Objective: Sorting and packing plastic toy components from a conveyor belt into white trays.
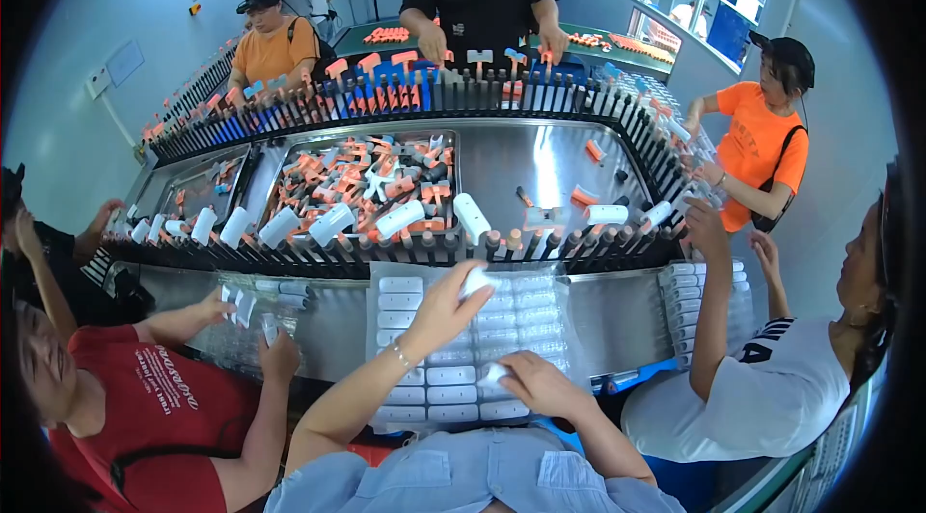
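Note:
My left hand (446,309), with a bracelet on the wrist, is closed on a small white piece (476,282) above the far part of a clear plastic tray. My right hand (548,386) pinches another white piece (493,377) over the tray's nearer right side. Both pieces are too small and partly covered to name. Under my hands lie rows of white oblong plastic casings (451,394) in the clear tray (567,306). Just beyond stands a row of dark upright pegs, several with white casings on top, such as one white casing (472,217).
Behind the pegs, a steel tray (453,142) holds a heap of orange, white and dark parts (347,180). A co-worker in red (154,407) sits left, one in white (762,388) right. Across stand people in black and orange. Another stack of casings (690,306) lies right.

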Demonstrator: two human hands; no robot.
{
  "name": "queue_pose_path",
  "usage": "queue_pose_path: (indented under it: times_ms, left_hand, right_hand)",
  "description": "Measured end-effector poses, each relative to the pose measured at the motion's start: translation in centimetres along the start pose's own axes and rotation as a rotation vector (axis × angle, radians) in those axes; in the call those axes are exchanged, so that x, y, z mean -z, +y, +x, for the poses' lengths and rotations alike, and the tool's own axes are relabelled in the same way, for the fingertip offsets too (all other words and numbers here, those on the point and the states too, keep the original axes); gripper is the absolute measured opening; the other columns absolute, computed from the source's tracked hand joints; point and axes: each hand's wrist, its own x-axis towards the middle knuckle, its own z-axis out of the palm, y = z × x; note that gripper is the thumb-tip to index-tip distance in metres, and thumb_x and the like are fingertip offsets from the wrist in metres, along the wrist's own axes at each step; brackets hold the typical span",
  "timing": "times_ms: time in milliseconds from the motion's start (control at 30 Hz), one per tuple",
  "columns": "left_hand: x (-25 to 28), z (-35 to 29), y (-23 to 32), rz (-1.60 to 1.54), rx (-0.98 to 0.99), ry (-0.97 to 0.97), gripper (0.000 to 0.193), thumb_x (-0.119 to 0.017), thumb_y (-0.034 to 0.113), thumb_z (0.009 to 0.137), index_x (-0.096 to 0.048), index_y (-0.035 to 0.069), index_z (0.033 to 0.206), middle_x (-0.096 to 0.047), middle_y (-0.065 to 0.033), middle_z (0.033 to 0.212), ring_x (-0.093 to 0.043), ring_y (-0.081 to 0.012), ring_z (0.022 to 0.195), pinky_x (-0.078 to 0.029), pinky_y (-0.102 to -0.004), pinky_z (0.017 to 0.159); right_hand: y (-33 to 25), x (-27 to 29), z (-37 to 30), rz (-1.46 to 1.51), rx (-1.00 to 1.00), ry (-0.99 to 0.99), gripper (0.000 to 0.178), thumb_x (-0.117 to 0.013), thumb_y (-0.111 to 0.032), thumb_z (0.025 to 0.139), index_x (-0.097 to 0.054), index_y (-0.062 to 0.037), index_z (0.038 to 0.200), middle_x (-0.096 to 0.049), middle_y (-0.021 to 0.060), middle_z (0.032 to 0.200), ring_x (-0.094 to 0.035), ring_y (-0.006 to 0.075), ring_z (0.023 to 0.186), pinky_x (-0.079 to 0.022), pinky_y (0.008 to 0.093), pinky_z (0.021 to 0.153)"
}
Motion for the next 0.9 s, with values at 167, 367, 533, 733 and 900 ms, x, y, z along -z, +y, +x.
queue_pose_path:
  times_ms: [167,367,533,733,900]
  left_hand:
    - [-0.6,7.0,1.1,0.349,-0.309,0.149,0.032,-0.057,0.025,0.084,-0.048,0.001,0.103,-0.056,-0.0183,0.094,-0.056,-0.0372,0.087,-0.046,-0.0427,0.071]
    - [-1.6,12.3,-1.2,0.608,0.029,0.016,0.032,-0.057,0.03,0.083,-0.051,0.001,0.096,-0.063,-0.0193,0.078,-0.062,-0.0369,0.075,-0.049,-0.0454,0.067]
    - [-0.2,13.1,-2.9,0.722,0.193,0.106,0.028,-0.051,0.025,0.081,-0.053,-0.003,0.088,-0.063,-0.0211,0.076,-0.063,-0.0358,0.073,-0.05,-0.0436,0.067]
    - [3.7,9.9,-5.7,0.759,0.016,0.334,0.035,-0.059,0.025,0.079,-0.05,-0.003,0.098,-0.059,-0.0214,0.089,-0.059,-0.0335,0.087,-0.048,-0.042,0.073]
    - [2.5,2.6,-1.9,0.604,-0.227,0.382,0.043,-0.064,0.015,0.076,-0.049,0.001,0.114,-0.05,-0.0187,0.11,-0.046,-0.0368,0.104,-0.038,-0.0417,0.089]
  right_hand:
    - [-0.2,0.1,0.7,0.147,-0.103,0.105,0.031,-0.045,-0.023,0.091,-0.049,0.0015,0.111,-0.059,0.0255,0.093,-0.058,0.0405,0.085,-0.046,0.0433,0.075]
    - [0.9,-1.2,0.9,0.234,-0.171,0.104,0.035,-0.042,-0.027,0.092,-0.051,0.0012,0.111,-0.061,0.0241,0.093,-0.059,0.0391,0.087,-0.046,0.0412,0.077]
    - [1.5,-1.0,1.0,0.323,-0.221,0.106,0.037,-0.042,-0.028,0.092,-0.052,0.0011,0.112,-0.061,0.0244,0.093,-0.06,0.0382,0.088,-0.047,0.0395,0.077]
    - [1.6,-0.6,1.9,0.39,-0.214,0.106,0.047,-0.053,-0.038,0.087,-0.051,0.0003,0.114,-0.062,0.0225,0.094,-0.061,0.0342,0.086,-0.047,0.0365,0.075]
    - [4.9,-0.7,0.3,0.48,-0.214,0.191,0.048,-0.058,-0.037,0.085,-0.052,0.0018,0.113,-0.06,0.0163,0.082,-0.057,0.0212,0.073,-0.045,0.0312,0.067]
